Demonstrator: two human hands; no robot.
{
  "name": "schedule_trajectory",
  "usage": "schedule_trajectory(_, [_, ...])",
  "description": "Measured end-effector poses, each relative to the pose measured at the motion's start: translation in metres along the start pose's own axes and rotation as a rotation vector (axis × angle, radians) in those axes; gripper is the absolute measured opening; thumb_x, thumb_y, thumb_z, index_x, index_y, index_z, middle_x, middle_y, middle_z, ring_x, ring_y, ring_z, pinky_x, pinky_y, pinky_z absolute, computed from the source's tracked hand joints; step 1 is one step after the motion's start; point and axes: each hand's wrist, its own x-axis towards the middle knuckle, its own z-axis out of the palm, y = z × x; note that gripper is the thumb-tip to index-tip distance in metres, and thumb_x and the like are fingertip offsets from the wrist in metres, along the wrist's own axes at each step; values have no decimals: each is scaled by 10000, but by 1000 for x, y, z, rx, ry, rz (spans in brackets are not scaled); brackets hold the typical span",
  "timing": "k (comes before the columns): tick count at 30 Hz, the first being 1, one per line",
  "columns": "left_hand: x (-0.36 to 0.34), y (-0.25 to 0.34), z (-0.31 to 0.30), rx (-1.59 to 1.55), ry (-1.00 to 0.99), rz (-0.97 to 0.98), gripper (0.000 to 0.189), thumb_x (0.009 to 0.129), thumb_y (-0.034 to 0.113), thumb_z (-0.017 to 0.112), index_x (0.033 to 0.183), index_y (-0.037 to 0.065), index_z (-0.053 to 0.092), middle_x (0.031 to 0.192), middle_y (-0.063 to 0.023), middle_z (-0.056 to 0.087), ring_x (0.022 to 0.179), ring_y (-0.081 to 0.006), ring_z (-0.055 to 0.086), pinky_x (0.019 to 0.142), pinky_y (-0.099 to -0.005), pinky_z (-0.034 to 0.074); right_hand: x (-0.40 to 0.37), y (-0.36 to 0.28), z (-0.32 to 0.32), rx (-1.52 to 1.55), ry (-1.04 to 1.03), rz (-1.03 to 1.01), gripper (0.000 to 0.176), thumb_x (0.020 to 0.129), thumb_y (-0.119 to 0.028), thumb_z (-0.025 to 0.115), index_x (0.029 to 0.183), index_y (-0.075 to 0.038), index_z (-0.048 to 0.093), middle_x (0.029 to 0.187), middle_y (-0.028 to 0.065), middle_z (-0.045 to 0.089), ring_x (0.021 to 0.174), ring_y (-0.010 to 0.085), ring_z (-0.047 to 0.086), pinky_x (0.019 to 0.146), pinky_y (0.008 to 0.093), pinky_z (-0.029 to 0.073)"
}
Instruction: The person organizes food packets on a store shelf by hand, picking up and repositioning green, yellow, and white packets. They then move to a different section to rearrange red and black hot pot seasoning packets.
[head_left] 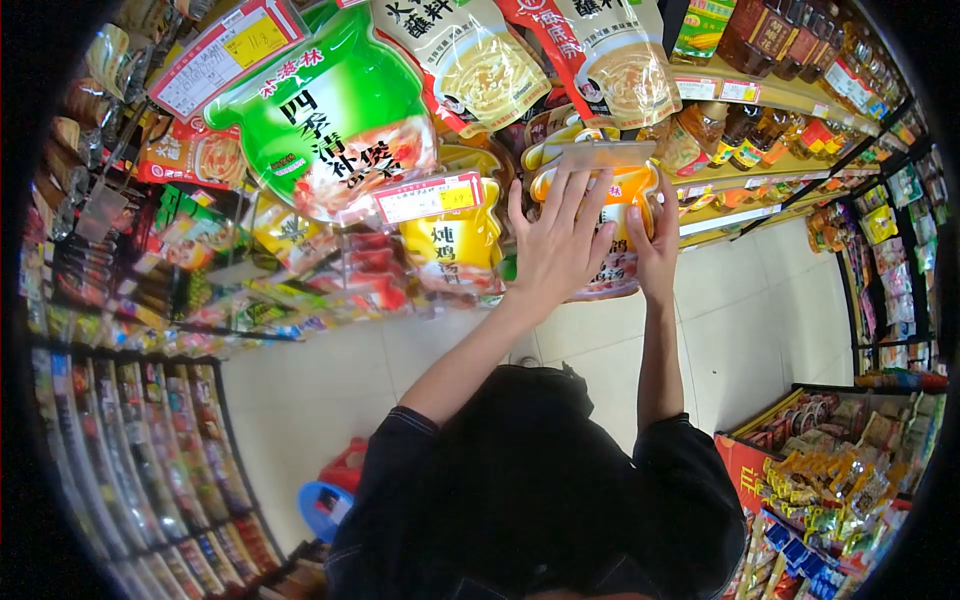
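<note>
Left hand open, right hand cupped (grip unclear), uneven pressing could skew the glossy orange plastic pouch.

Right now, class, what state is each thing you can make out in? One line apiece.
Orange pouch: upright, partly covered by both hands
Left hand: open, laid on its front
Right hand: at its right edge, grip unclear
Green pouch: front showing, untouched
Yellow pouch: partly behind a price tag
Bottles: standing on a shelf
</note>
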Motion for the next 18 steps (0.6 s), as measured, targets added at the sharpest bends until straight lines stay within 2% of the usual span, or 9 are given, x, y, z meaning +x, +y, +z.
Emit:
schedule_trajectory(9, [-5, -2, 6, 30, 2, 16, 612, 987, 390, 580, 1542, 159, 466, 1541, -94, 453, 1466, -271, 388, 1146, -711, 130, -2, 0, 2, 17, -19, -91, 641, 1021, -71, 616, 1583, -25, 311, 1479, 201, 511, 1358, 248, 522, 1113, 375, 436])
schedule_trajectory(18, [-10, -3, 9, 42, -4, 18, 613, 1015, 416, 542, 1567, 171, 443, 1618, -83, 396, 1488, -245, 369, 1177, -687, 84, -8, 8, -1, 59, 10, -41, 688, 1010, -94, 649, 1588, -29, 281, 1488, 213, 502, 1361, 267, 520, 1120, 380, 437])
